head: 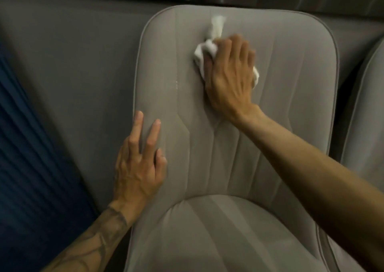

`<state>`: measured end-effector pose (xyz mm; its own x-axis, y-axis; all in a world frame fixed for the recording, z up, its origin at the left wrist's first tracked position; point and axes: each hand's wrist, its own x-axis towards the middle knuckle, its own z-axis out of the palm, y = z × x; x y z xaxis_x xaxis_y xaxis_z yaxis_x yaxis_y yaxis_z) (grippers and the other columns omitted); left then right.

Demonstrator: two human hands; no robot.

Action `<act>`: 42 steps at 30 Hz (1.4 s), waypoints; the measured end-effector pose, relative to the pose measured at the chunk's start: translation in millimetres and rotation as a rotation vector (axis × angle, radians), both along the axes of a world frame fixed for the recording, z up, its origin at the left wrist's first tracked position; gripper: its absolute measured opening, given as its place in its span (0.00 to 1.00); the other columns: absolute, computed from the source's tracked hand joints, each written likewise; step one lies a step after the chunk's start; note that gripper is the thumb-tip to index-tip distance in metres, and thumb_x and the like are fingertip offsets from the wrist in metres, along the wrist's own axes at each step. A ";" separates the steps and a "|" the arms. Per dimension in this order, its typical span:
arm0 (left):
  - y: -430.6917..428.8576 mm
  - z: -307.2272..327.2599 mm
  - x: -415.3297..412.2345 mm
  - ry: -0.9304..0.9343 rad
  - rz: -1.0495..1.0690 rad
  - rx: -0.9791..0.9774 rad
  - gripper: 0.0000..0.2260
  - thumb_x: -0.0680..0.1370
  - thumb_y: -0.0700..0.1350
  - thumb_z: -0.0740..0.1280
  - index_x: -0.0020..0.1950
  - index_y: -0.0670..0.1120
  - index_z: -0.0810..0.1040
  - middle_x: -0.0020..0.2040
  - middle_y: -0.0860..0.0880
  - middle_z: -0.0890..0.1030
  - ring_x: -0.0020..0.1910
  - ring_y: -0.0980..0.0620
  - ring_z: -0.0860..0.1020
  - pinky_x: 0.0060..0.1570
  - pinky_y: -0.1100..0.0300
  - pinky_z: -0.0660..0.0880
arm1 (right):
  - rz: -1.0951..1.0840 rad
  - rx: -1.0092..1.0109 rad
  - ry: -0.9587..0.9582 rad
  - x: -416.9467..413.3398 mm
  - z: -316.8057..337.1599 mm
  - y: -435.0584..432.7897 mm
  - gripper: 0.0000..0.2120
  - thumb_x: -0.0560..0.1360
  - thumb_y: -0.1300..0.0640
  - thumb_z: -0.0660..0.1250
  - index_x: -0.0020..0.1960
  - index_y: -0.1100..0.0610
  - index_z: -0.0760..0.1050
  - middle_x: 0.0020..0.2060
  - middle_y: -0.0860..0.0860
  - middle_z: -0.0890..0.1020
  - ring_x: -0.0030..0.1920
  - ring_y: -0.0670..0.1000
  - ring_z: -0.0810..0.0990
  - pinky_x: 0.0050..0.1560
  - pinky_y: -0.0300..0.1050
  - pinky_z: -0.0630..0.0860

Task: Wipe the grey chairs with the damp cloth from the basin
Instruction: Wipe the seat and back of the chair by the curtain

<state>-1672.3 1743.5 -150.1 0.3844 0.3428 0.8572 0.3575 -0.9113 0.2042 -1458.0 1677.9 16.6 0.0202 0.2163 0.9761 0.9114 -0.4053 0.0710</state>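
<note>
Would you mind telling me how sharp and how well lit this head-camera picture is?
Head view: dim light; the white cloth and the right hand on it are smeared by motion blur; the left hand on the grey chair is somewhat sharper.

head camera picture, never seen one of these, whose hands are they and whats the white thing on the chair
There is no machine here. A person wears a wide-angle camera on their head, and it looks forward and down, so you see their own two bare arms reaching away from you. This is the only view.

In front of them is a grey chair, seen from above: the backrest fills the middle and the seat is at the bottom. The right hand presses a bunched white cloth against the upper backrest, wiping it; that part is blurred by motion. The left hand holds nothing and rests flat, fingers straight, on the backrest's left edge.

The edge of a second chair shows at the right, and some blue fabric at the left.
</note>
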 end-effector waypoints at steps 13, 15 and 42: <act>-0.1 -2.6 -0.4 0.010 0.002 -0.010 0.28 0.83 0.46 0.59 0.84 0.51 0.61 0.86 0.45 0.53 0.65 0.36 0.76 0.56 0.41 0.79 | 0.005 0.115 0.135 -20.1 7.6 18.1 0.13 0.83 0.49 0.59 0.54 0.58 0.75 0.48 0.57 0.77 0.47 0.58 0.74 0.49 0.53 0.67; 0.3 -2.4 -1.0 0.006 0.002 -0.003 0.28 0.83 0.46 0.59 0.84 0.51 0.61 0.86 0.45 0.53 0.65 0.36 0.76 0.57 0.42 0.79 | 0.051 0.103 0.189 -41.8 -13.4 23.9 0.14 0.83 0.50 0.59 0.56 0.59 0.76 0.48 0.58 0.77 0.48 0.59 0.74 0.49 0.54 0.68; -3.3 2.1 -2.6 -0.011 -0.018 -0.030 0.25 0.83 0.46 0.59 0.80 0.50 0.64 0.85 0.44 0.57 0.68 0.37 0.75 0.58 0.42 0.79 | 0.279 -0.112 0.140 -81.5 -83.4 15.1 0.11 0.82 0.52 0.61 0.54 0.60 0.74 0.46 0.58 0.75 0.45 0.57 0.70 0.48 0.54 0.67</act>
<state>-1674.9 1740.2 -147.9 0.3810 0.3618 0.8508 0.3390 -0.9108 0.2356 -1539.5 1693.0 -66.8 0.0771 0.3380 0.9380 0.9903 -0.1350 -0.0328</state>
